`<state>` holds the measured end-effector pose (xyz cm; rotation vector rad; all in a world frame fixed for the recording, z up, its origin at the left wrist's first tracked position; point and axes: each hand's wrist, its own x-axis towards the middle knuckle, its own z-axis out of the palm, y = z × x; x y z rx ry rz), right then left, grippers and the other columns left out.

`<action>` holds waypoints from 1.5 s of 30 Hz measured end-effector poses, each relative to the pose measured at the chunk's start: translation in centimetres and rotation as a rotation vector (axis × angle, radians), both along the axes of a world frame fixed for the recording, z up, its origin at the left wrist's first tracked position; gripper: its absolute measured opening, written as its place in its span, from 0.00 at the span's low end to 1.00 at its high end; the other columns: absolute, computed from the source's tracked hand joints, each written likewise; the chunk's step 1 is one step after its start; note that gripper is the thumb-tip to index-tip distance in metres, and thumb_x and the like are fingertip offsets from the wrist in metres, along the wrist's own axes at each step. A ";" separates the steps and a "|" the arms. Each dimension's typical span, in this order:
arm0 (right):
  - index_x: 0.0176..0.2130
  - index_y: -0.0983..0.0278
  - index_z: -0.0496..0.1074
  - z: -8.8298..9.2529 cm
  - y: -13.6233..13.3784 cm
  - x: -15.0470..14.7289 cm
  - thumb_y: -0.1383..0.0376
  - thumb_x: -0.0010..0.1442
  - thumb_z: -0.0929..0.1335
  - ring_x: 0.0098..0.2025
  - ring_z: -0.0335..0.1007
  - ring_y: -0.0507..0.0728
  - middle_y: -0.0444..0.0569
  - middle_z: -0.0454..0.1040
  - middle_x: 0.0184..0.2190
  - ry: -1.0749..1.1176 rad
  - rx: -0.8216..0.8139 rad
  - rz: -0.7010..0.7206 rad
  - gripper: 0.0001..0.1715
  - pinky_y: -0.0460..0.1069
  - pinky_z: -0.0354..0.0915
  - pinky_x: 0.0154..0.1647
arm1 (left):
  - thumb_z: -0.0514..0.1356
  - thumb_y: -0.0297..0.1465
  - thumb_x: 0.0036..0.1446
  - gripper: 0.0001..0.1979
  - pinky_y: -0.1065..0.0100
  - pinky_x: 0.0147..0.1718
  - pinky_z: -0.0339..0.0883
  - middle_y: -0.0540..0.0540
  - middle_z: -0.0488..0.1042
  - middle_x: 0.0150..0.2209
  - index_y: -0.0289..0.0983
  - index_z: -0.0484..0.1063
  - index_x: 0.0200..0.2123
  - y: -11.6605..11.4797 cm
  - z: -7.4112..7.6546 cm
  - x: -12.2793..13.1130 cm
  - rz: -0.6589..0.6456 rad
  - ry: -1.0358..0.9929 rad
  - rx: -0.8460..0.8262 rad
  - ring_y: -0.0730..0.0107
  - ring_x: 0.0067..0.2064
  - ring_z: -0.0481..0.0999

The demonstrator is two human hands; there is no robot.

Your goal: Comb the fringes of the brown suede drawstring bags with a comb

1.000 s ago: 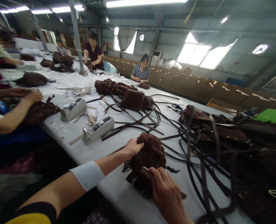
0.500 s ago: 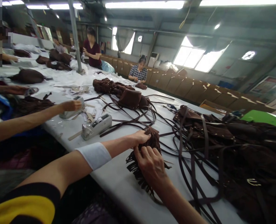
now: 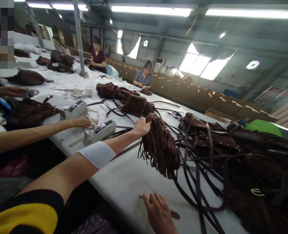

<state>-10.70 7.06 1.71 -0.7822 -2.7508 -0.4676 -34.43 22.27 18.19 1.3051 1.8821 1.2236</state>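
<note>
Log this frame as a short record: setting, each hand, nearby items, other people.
Setting: long white table in a workshop
Left: left hand grips the top of a brown fringed bag, held up with its fringe hanging
Right: right hand low on the table near its front edge; unclear whether it holds anything
Nearby: tape dispenser; tangle of dark straps
Others: co-worker's hand beside the dispenser

matt brown suede fringed bag [image 3: 161,148], smooth white table [image 3: 124,177]
</note>
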 end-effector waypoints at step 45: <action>0.40 0.67 0.75 14.5 5.8 -4.3 0.52 0.46 0.75 0.35 0.73 0.59 0.50 0.79 0.33 1.555 -1.066 -0.309 0.26 0.51 0.69 0.33 | 0.64 0.36 0.57 0.14 0.62 0.39 0.72 0.43 0.77 0.33 0.31 0.75 0.41 -5.8 10.2 -2.9 -0.493 -0.690 0.302 0.62 0.36 0.77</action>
